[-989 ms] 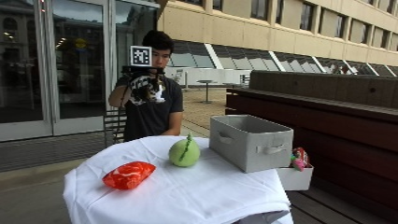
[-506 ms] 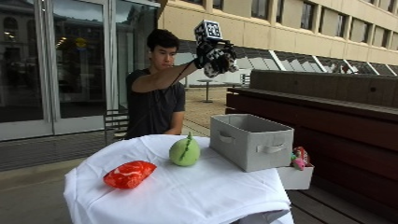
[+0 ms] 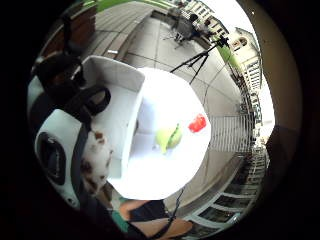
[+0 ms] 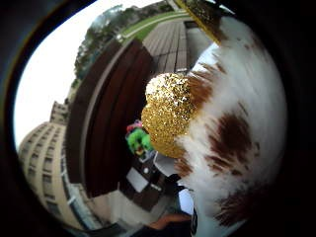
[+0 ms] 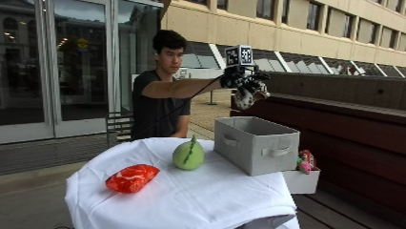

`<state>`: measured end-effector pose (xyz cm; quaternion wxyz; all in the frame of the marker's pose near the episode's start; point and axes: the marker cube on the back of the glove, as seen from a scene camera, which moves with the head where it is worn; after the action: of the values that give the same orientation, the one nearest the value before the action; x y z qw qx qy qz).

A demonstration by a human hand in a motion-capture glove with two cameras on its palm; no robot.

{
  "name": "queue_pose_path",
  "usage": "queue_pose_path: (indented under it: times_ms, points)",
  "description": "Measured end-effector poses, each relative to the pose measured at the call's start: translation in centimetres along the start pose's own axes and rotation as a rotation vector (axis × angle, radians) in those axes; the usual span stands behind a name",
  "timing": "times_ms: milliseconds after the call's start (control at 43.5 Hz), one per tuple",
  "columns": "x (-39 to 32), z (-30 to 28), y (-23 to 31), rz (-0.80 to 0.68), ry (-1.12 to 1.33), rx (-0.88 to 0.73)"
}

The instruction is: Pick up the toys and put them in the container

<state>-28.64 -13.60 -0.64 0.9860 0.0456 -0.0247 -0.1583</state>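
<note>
My gloved right hand [image 5: 244,82] is stretched out high above the grey fabric container [image 5: 256,143] and grips a white-and-brown plush toy [image 5: 245,98] with a gold glitter part [image 4: 170,113]. The same plush toy [image 3: 95,160] hangs over the container's open inside [image 3: 117,117] in the little finger side palm view. A green round plush toy [image 5: 188,155] stands on the white tablecloth [image 5: 209,195] left of the container. A red-orange plush toy [image 5: 131,178] lies near the table's left front.
A small white box [image 5: 300,180] with colourful toys [image 5: 306,161] sits on the bench right of the table, beside a dark wooden wall [image 5: 355,129]. A tripod [image 3: 197,59] stands on the pavement beyond the table.
The hand with the plush toy has swung from in front of the person's chest, up and out to the right, and now hangs lower, above the container.
</note>
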Motion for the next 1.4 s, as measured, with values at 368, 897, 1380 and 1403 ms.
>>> queue_pose_path:
  times_ms: [368, 897, 1380, 1403]
  points:
    - [3.2, -3.9, 2.4, -0.023, 0.073, 0.043]
    - [22.6, 4.1, 7.7, 0.160, 0.086, -0.035]
    - [26.9, 24.2, 13.2, 0.247, -0.001, -0.396]
    - [26.8, 25.0, 13.6, 0.244, -0.009, -0.420]
